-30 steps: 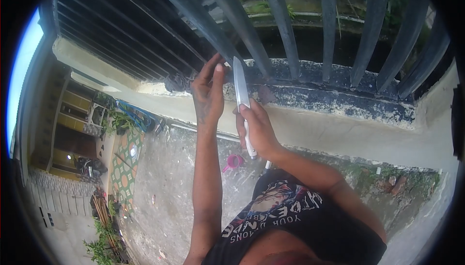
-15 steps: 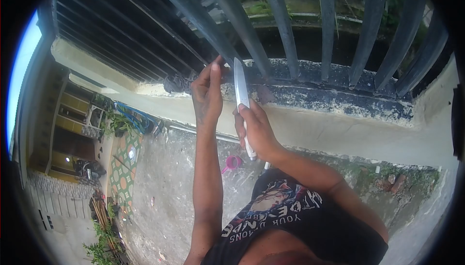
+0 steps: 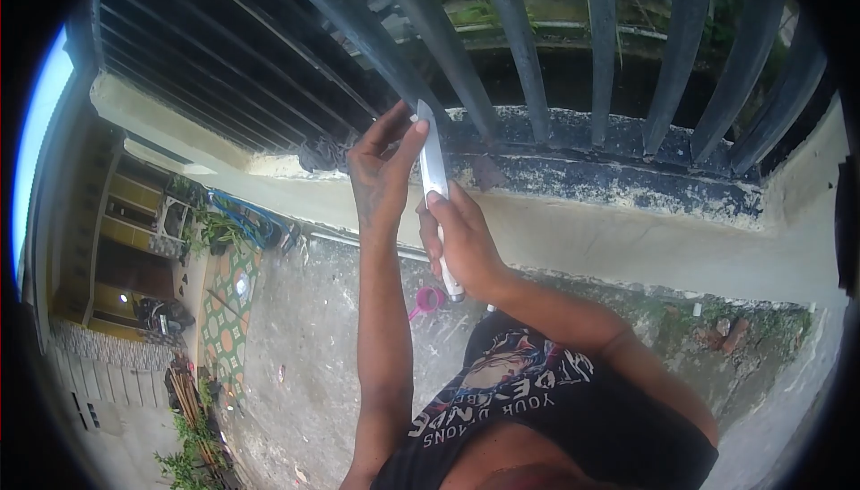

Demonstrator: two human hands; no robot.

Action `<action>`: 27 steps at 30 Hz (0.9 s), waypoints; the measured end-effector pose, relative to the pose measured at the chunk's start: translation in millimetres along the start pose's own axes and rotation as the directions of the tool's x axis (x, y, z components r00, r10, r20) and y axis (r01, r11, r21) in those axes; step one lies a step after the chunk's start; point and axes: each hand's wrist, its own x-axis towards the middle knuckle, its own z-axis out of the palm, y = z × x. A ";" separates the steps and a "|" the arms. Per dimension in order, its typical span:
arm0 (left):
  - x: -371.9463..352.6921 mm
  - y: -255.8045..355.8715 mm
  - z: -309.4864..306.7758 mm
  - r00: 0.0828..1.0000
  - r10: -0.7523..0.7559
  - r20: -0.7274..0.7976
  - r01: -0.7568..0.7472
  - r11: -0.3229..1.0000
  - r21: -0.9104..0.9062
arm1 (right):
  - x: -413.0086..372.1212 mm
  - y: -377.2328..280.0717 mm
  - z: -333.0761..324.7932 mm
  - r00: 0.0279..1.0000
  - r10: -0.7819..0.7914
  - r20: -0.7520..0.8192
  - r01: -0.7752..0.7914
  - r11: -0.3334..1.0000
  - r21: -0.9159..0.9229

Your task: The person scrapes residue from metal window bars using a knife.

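A kitchen knife (image 3: 432, 160) with a white handle points up and away, its blade nearly upright in view. My right hand (image 3: 468, 244) is closed around the handle, with the thumb lying by the base of the blade. Near the tip, the thumb and fingers of my left hand (image 3: 381, 167) close in a pinch on the blade's left side. Whether something small also sits between those fingers is hidden. Both hands are in front of the dark metal bars (image 3: 430, 38), above the wall ledge (image 3: 555, 172).
The peeling black-and-white ledge runs along the foot of the fence. On the concrete floor (image 3: 313, 356) below lies a pink dipper (image 3: 426, 300). Broken brick pieces (image 3: 730, 336) are at right. A dark cloth (image 3: 322, 157) lies by the bars at left.
The knife and my right hand have shifted slightly left. My left thumb and fingers, previously beside the blade and apart from it, now meet it near the tip.
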 end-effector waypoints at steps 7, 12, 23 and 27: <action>0.1 -7.2 1.0 0.999 0.040 -0.005 -0.040 0.998 0.044 | 0.0 15.0 -9.5 1.000 -0.005 -0.027 0.005 1.000 0.022; 0.3 -6.9 0.8 0.992 -0.110 0.055 0.084 0.932 0.353 | 0.7 15.8 -9.8 0.999 -0.018 -0.037 0.018 1.000 0.012; -1.9 -13.0 10.6 0.949 -0.218 0.228 0.234 0.971 -0.045 | 2.1 16.4 -5.4 0.999 -0.020 -0.046 0.020 1.000 0.001; -5.1 -8.5 10.6 0.972 -0.125 0.202 0.118 0.992 0.046 | 1.5 11.2 0.4 0.999 -0.028 -0.029 0.028 1.000 0.011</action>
